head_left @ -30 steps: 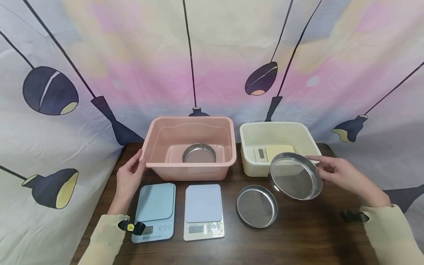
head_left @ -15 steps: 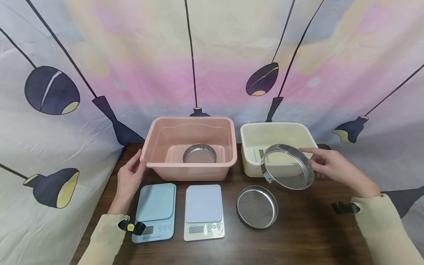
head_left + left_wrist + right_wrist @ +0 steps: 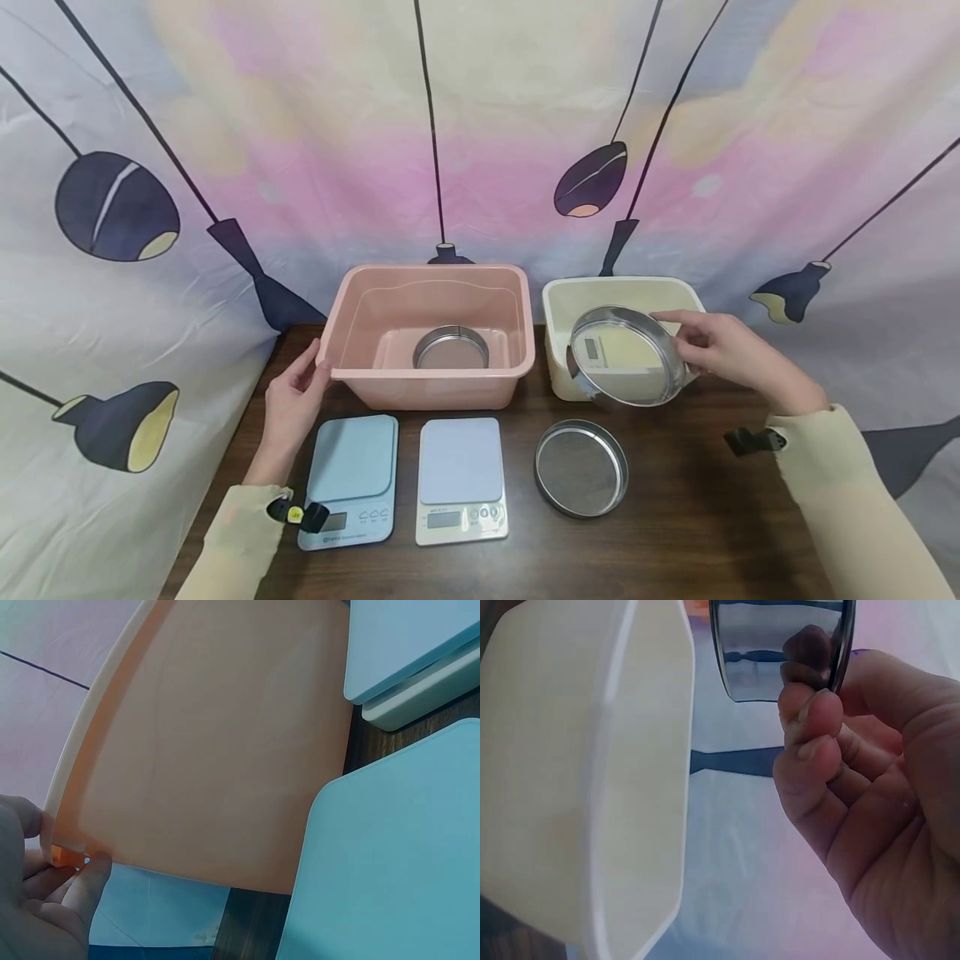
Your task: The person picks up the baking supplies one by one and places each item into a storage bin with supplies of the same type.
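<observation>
My left hand (image 3: 292,408) pinches the left rim of a pink plastic basin (image 3: 431,389); the left wrist view shows thumb and fingers on its corner. A round metal sieve (image 3: 452,354) lies inside that basin. My right hand (image 3: 723,350) pinches the right edge of a larger metal sieve (image 3: 628,360), tilted and raised above the front of a cream tub (image 3: 622,282). Through its mesh a small kitchen scale shows inside the tub. In the right wrist view, fingertips (image 3: 821,716) grip the shiny sieve wall beside the tub's rim. Another sieve (image 3: 582,468) rests on the table.
A blue kitchen scale (image 3: 352,462) and a white kitchen scale (image 3: 461,462) lie side by side before the basin. All of this stands on a dark wooden table (image 3: 697,533). Behind it hangs a lamp-patterned cloth (image 3: 495,167).
My right hand has carried the sieve leftward and farther back, from the tub's front right corner to over its front part. The left hand has stayed on the basin rim.
</observation>
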The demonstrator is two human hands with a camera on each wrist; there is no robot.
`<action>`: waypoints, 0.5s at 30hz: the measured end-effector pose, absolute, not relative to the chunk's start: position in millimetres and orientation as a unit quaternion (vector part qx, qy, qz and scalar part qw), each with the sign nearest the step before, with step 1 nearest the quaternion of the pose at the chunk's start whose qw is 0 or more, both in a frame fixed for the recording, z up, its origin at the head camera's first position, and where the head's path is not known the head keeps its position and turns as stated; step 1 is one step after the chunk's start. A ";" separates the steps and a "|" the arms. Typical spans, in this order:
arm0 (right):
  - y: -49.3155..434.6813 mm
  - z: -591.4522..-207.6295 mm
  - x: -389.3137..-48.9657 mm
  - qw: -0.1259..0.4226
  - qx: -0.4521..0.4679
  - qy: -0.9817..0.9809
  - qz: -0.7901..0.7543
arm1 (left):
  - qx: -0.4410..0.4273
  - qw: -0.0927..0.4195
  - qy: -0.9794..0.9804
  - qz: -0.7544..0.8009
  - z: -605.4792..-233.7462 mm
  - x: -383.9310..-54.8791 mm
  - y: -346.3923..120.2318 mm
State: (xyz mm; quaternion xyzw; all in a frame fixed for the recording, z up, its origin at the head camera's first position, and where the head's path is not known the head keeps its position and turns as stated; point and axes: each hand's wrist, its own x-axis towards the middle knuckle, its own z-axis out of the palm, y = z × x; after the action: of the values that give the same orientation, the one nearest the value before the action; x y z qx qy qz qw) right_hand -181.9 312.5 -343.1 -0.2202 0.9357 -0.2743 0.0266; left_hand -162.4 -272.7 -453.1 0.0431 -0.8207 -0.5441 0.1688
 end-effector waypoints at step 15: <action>278.6 -331.7 -208.3 0.052 -0.245 0.918 -0.308 | 0.047 0.156 -0.817 -0.552 -450.0 -161.2 -271.8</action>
State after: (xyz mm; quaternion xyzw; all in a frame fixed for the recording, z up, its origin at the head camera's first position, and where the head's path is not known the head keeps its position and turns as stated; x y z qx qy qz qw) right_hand -208.3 278.6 -331.7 -0.2448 0.9180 -0.3077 0.0517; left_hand -161.2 -271.8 -450.0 0.0475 -0.8174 -0.5524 0.1560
